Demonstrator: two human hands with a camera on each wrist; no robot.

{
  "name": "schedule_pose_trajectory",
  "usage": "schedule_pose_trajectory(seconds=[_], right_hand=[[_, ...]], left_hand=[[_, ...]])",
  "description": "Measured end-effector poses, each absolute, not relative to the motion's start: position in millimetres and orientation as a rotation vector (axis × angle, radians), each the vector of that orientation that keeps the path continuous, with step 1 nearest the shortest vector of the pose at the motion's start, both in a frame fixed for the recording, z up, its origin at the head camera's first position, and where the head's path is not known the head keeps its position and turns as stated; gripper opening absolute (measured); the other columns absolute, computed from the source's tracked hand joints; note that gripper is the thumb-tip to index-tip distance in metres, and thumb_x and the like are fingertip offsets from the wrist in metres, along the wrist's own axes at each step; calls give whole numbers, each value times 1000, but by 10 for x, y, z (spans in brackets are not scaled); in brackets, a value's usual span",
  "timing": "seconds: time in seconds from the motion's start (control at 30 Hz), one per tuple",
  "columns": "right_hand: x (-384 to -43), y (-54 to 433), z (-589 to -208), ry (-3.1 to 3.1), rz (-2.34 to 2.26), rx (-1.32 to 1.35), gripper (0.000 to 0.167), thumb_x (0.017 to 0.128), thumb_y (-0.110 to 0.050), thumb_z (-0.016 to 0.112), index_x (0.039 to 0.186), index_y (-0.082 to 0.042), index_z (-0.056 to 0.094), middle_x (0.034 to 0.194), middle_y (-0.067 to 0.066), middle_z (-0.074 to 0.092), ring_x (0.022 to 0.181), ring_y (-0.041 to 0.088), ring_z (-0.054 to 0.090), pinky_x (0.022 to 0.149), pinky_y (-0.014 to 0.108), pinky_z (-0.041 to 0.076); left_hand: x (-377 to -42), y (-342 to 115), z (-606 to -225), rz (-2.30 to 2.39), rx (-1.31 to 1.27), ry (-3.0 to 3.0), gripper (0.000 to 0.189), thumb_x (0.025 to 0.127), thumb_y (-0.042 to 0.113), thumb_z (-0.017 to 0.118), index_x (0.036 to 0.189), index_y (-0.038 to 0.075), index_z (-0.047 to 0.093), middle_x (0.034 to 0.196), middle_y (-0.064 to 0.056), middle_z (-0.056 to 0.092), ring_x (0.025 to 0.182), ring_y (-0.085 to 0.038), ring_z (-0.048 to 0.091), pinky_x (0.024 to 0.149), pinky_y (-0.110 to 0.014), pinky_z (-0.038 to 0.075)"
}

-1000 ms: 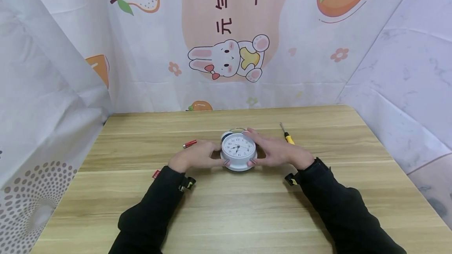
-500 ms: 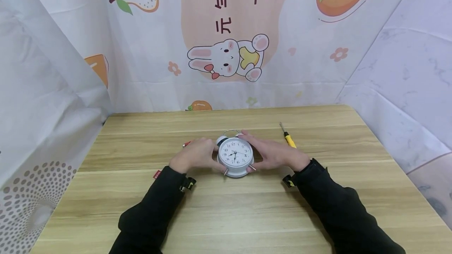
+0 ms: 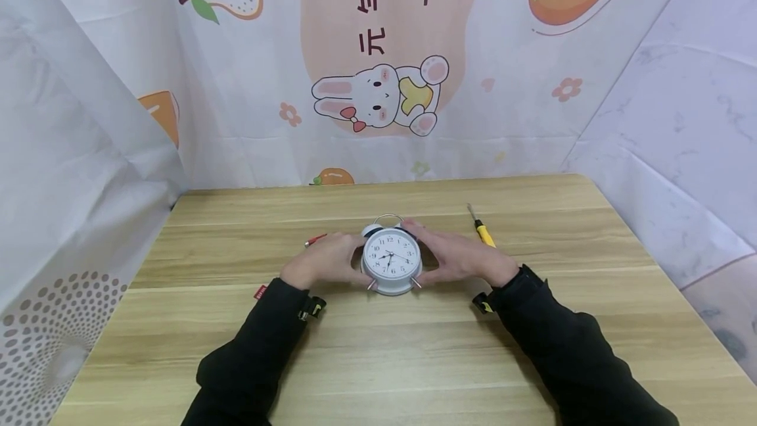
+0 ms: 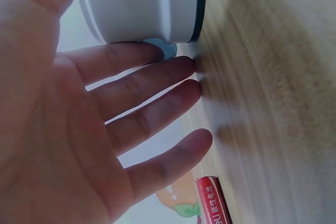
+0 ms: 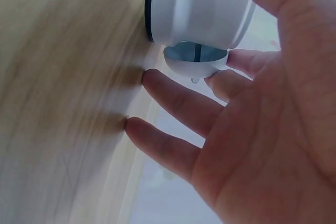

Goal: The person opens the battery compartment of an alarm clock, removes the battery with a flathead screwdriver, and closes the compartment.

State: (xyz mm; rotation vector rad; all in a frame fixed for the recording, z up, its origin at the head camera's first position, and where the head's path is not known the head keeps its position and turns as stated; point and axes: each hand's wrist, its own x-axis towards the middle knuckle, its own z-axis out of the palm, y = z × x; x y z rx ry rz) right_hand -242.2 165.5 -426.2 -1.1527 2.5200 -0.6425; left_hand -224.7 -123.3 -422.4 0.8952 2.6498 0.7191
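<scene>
A white twin-bell alarm clock (image 3: 391, 254) lies face up on the wooden table (image 3: 378, 360), its dark-edged back toward the wood. My left hand (image 3: 328, 260) holds its left side between thumb and index finger. In the left wrist view the other fingers (image 4: 152, 116) are spread, with tips close to the tabletop. On the opposite side my right hand (image 3: 458, 256) holds the clock, thumb near a leg and upper fingers at the bell (image 5: 191, 67). Two right fingers (image 5: 176, 98) reach down to the wood. The clock's back is hidden.
A red battery (image 4: 214, 200) lies beyond my left hand. Past the right hand is a screwdriver (image 3: 485, 234) with a yellow and black handle, partly hidden. A printed cloth (image 3: 236, 84) hangs along the table's far edge.
The clock has come slightly toward me and left, and has tipped so that its two metal legs now show. Both hands have moved with it, still holding its sides.
</scene>
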Motion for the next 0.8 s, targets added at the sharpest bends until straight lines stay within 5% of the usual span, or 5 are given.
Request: schedule_pose_trajectory(seconds=[0.47, 0.8], right_hand=[[-2432, 1632, -4274, 2538, -642, -1171, 112, 82, -45, 84, 162, -6, 16, 166, 14, 21, 144, 34, 37, 113, 50, 34], [-2448, 1664, -4247, 2492, -653, -1172, 112, 82, -43, 85, 162, -3, 17, 167, 15, 17, 150, 31, 25, 116, 50, 29]], left_hand=[[-2252, -1229, -4219, 706, 861, 2646, 59, 76, 44, 90, 120, 11, 68, 100, 6, 66, 90, -17, 57, 82, -31, 48], [-2262, -1252, -4232, 732, 917, 2619, 47, 80, 35, 88, 116, 12, 68, 97, 4, 63, 88, -19, 55, 76, -32, 45]])
